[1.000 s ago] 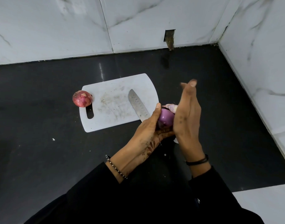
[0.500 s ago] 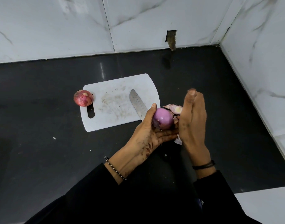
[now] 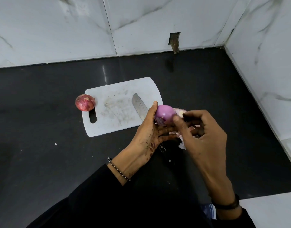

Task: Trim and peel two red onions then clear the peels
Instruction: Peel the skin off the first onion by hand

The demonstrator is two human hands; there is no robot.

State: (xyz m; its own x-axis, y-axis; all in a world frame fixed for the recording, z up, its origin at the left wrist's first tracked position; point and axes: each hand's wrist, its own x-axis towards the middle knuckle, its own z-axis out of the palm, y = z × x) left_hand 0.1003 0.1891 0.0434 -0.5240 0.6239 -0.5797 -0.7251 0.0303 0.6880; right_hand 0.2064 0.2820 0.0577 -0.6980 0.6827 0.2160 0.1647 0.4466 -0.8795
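My left hand (image 3: 148,134) grips a mostly peeled purple onion (image 3: 164,116) just right of the white cutting board (image 3: 115,96). My right hand (image 3: 202,139) has its thumb against the onion's right side, fingers curled, with loose pale peel (image 3: 180,111) behind and under them. Whether the fingers pinch peel is hidden. A second, unpeeled red onion (image 3: 85,102) sits at the board's left edge. A knife blade (image 3: 139,106) lies on the board, its handle hidden behind my left hand.
The black countertop (image 3: 42,145) ends at marble walls behind and on the right (image 3: 265,63). A small white scrap (image 3: 55,143) lies on the counter left of my arms. A wall cut-out (image 3: 174,40) is at the back.
My right hand went from upright flat fingers beside the onion to curled fingers with the thumb on it. My left hand turned the onion, showing more peeled surface.
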